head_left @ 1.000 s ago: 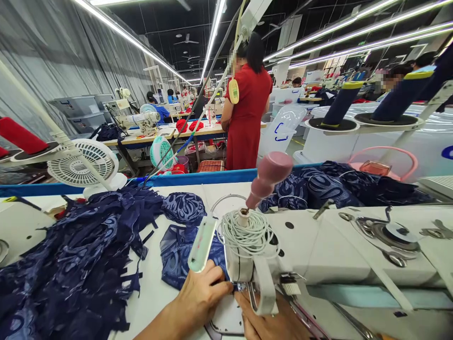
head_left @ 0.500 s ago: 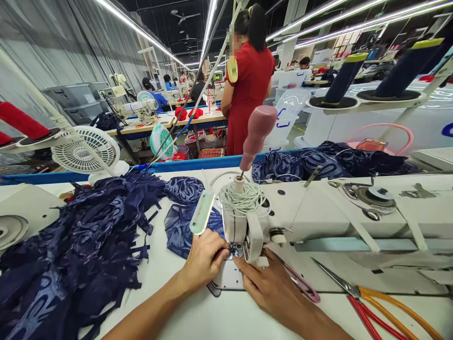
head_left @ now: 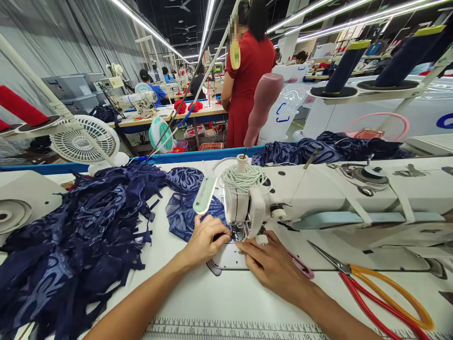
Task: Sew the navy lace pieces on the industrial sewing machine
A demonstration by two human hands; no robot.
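My left hand (head_left: 205,239) is curled with its fingertips pinched right at the presser foot of the white sewing machine (head_left: 318,193). My right hand (head_left: 271,262) lies on the metal needle plate (head_left: 226,259) just right of the foot, fingers together and pointing at the needle. What the fingertips pinch is too small to make out. A navy patterned fabric piece (head_left: 182,215) lies behind my left hand, under the machine's lamp (head_left: 204,194).
A big heap of navy fabric strips (head_left: 78,236) covers the table's left. Red-and-orange scissors (head_left: 375,288) lie at the right, a ruler strip (head_left: 233,329) runs along the front edge. A white fan (head_left: 85,144) and thread cones (head_left: 345,66) stand behind. A person in red (head_left: 249,80) stands beyond the table.
The view has tilted down and pulled back, bringing both forearms, the scissors and the ruler edge into sight. Both hands have stayed at the presser foot.
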